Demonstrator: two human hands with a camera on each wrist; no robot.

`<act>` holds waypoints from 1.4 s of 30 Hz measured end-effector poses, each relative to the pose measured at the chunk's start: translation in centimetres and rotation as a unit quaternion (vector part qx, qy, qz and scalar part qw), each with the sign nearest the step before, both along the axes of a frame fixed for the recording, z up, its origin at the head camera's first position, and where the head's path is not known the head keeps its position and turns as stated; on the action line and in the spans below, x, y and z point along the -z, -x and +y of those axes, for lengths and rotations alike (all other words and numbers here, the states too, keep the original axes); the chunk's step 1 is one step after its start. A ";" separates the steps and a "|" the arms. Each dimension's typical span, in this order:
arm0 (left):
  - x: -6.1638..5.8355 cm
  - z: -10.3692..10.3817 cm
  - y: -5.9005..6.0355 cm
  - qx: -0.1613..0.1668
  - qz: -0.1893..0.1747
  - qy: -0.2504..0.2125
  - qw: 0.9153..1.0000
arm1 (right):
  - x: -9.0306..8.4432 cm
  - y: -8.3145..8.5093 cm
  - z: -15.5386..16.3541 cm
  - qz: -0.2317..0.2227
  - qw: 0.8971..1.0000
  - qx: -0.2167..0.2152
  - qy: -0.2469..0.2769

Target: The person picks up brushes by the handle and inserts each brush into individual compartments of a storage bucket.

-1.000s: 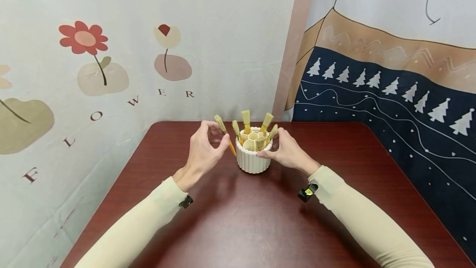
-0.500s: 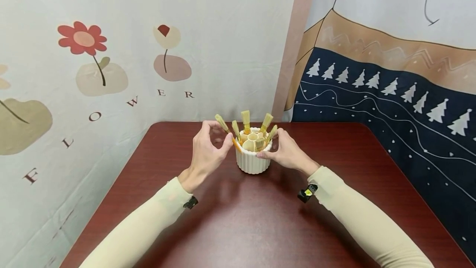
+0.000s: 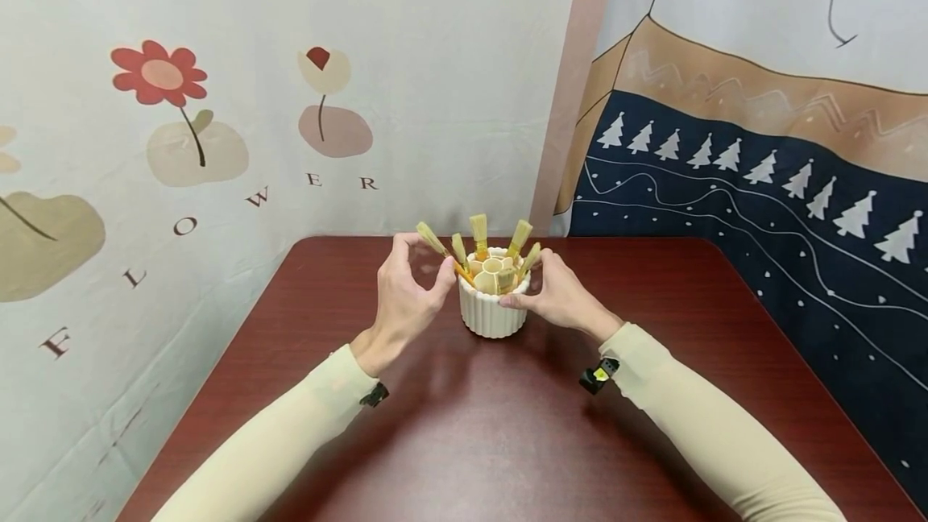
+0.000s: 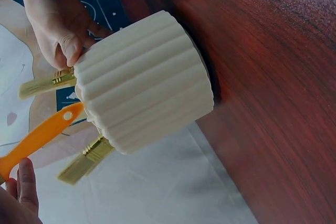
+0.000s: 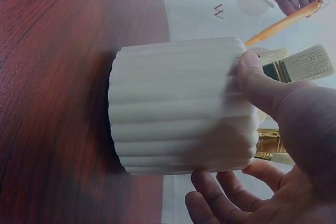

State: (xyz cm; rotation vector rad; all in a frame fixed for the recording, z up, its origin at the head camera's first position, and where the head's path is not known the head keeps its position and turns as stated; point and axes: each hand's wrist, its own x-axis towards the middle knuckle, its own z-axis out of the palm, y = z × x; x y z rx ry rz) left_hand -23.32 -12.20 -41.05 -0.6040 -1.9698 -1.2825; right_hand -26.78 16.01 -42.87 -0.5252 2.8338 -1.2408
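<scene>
Backdrop cloths (image 3: 290, 103) hang behind, one with flowers and letters, one with trees; no bearing on the work. The dark red table (image 3: 471, 441) carries everything, and both cream sleeves reach in across it from the near edge.

A white ribbed pot (image 3: 495, 308) stands upright on the table near the far edge, midway between the hands. Its top is split into small tube compartments, likely so each brush stays apart and upright; the brushes (image 3: 480, 230) in it stand handle down, bristles up, fanned outward.

Right hand (image 3: 561, 296) clasps the pot's side, thumb pressed on the ribs near the rim, fingers curled round the far wall. Judged as bracing, so the light pot does not tip or slide while a brush goes in from the other side. Right wrist view confirms it: thumb (image 5: 257, 80) flat on the wall, fingertips underneath.

Left hand (image 3: 406, 296) pinches an orange-handled brush (image 3: 444, 253) between thumb and fingers, tilted, bristles up and out to the left, handle end at the pot's left rim. In the left wrist view the handle tip (image 4: 65, 116) touches the rim edge; whether it has entered a compartment cannot be told. The slant probably suits feeding it in from the side.
</scene>
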 end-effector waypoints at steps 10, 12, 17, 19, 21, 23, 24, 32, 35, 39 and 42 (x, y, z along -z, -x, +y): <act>0.9 0.7 -0.1 0.023 -0.028 0.009 0.999 | 0.1 0.0 -0.2 0.009 1.000 0.001 0.003; 1.0 0.8 -0.1 0.029 -0.035 0.008 0.999 | 0.1 0.0 -0.2 0.009 1.000 0.003 0.003; 1.4 1.1 0.0 0.038 -0.052 0.009 0.998 | 0.2 0.0 -0.1 0.010 1.000 0.004 0.003; 1.6 1.2 0.0 0.041 -0.059 0.014 0.997 | 0.3 0.1 -0.1 0.010 1.000 0.003 0.002; 1.7 1.3 0.0 0.045 -0.065 0.020 0.997 | 0.3 0.1 -0.1 0.009 1.000 0.004 0.001; 1.8 1.4 0.1 0.049 -0.071 0.024 0.996 | 0.2 0.1 -0.1 0.009 1.000 0.006 0.000; 1.8 1.4 0.1 0.050 -0.073 0.026 0.996 | 0.2 0.1 -0.1 0.008 1.000 0.007 -0.001; 2.2 1.6 0.3 0.051 -0.078 0.054 0.994 | 0.3 0.1 -0.1 0.010 1.000 0.006 -0.005; 2.3 1.7 0.4 0.047 -0.076 0.064 0.994 | 0.2 0.1 -0.1 0.014 1.000 0.005 -0.005; 2.5 1.7 0.6 0.038 -0.075 0.079 0.993 | 0.1 0.0 -0.1 0.014 1.000 0.006 -0.007; 2.7 1.8 0.7 0.030 -0.076 0.089 0.993 | 0.1 0.0 -0.2 0.011 1.000 0.007 -0.007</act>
